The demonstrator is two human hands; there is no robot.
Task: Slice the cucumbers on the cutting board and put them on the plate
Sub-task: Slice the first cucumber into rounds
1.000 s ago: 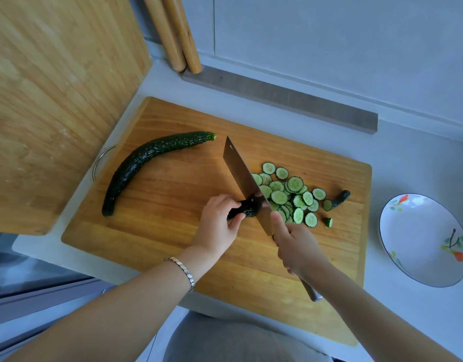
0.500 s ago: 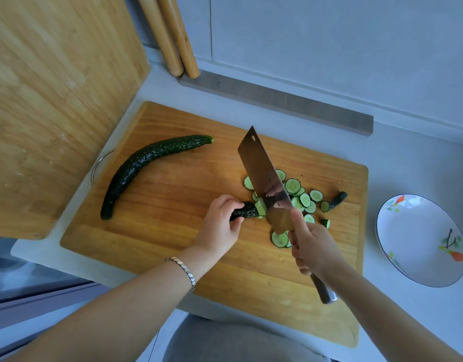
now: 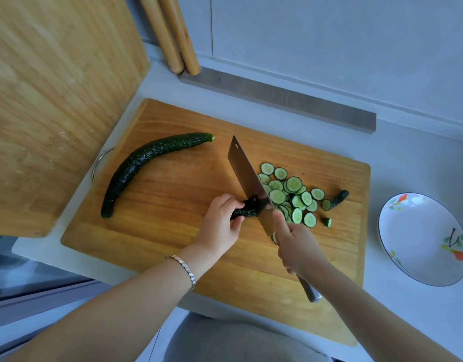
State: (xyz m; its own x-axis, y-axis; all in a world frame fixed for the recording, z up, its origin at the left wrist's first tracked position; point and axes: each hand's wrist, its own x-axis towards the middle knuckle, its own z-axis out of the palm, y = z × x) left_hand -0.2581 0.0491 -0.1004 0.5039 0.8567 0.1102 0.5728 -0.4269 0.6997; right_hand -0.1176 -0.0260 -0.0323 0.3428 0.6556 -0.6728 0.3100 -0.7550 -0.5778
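Cucumber stub (image 3: pixel 244 210): short dark piece on the cutting board (image 3: pixel 173 231), under the knife (image 3: pixel 247 176).
Left hand (image 3: pixel 220 226): fingers curled round the stub.
Right hand (image 3: pixel 298 246): fingers wrapped round the knife handle.
Knife: blade edge down on the stub.
Slices (image 3: pixel 293 194): piled just right of the blade.
Whole cucumber (image 3: pixel 146 163): on the board's left side.
Plate (image 3: pixel 420 231): right of the board.

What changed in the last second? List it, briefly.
The cleaver, lifted and swung right over the slices half a second ago, is back down against the cucumber stub. The right hand kept its grip on the handle. Unchanged: left hand grips the stub; whole cucumber and plate unmoved.
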